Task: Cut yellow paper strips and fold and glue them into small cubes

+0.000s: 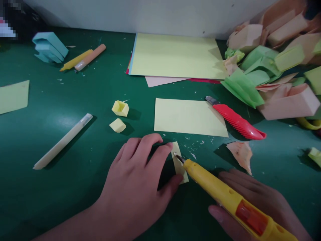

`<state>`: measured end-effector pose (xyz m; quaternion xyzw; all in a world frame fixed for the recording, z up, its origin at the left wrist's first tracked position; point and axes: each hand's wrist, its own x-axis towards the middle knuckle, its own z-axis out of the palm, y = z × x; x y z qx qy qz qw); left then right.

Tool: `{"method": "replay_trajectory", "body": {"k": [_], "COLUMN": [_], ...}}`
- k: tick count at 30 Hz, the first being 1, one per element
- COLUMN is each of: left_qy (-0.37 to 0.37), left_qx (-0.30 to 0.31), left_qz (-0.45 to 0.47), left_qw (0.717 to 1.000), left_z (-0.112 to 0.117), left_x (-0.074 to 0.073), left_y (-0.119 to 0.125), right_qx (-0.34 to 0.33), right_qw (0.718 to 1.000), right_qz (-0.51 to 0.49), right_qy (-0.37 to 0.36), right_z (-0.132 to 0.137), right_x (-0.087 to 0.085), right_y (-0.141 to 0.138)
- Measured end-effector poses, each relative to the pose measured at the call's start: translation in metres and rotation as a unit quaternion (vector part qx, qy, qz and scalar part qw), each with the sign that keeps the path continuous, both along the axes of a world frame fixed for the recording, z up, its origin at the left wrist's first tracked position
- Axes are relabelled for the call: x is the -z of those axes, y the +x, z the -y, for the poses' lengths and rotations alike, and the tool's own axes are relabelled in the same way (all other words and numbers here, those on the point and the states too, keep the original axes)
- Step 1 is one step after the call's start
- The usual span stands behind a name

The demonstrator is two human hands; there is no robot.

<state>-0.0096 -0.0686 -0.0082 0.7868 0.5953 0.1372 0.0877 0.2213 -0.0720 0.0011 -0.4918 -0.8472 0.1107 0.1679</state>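
A small pale-yellow paper strip (179, 167) lies on the green tabletop. My left hand (140, 170) holds it down, index fingertip at its top end and thumb at its lower end. In my right hand (263, 197) is a yellow hot glue gun (210, 182) with an orange-red window. Its dark metal tip meets the strip at a clear glue drop (175, 153). Beyond my left hand sit a tiny open folded paper box (120, 108) and a small folded paper piece (117, 125).
A red box cutter (238, 121) rests across a pale-yellow paper rectangle (188, 117), blade out. Behind lies a stack of coloured paper (175, 55). Folded paper pieces (260, 63) pile up at right. Paper rolls (84, 60) and a white paper tube (62, 142) lie left.
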Motion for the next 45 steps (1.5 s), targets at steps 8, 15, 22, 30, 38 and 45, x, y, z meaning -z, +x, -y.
{"method": "replay_trajectory", "body": {"k": [8,15,22,30,38,45], "left_qy": [0.011,0.017,0.012,0.008,0.003,0.004], "left_qx": [0.004,0.007,0.007,0.013,0.003,0.002], "left_qz": [-0.007,-0.012,-0.019,-0.021,-0.014,-0.01], "left_qw": [1.0,1.0,1.0,1.0,1.0,1.0], "left_z": [0.0,0.0,0.0,-0.001,-0.001,-0.002], "left_x": [0.001,-0.001,-0.002,-0.004,-0.005,-0.005], "left_y": [0.0,0.001,0.002,0.002,0.002,0.002], "right_qx": [-0.017,-0.028,-0.027,-0.044,-0.047,-0.078], "right_qw": [1.0,1.0,1.0,0.997,0.998,0.996], "right_qz": [-0.004,-0.004,0.0,0.044,0.043,0.042], "right_qy": [-0.013,-0.001,0.017,-0.034,-0.028,-0.016], "right_z": [0.001,0.001,0.001,0.007,0.013,0.013], "right_x": [-0.005,-0.002,-0.003,-0.003,0.0,0.002], "right_y": [0.002,0.003,0.001,0.009,0.013,0.019]}}
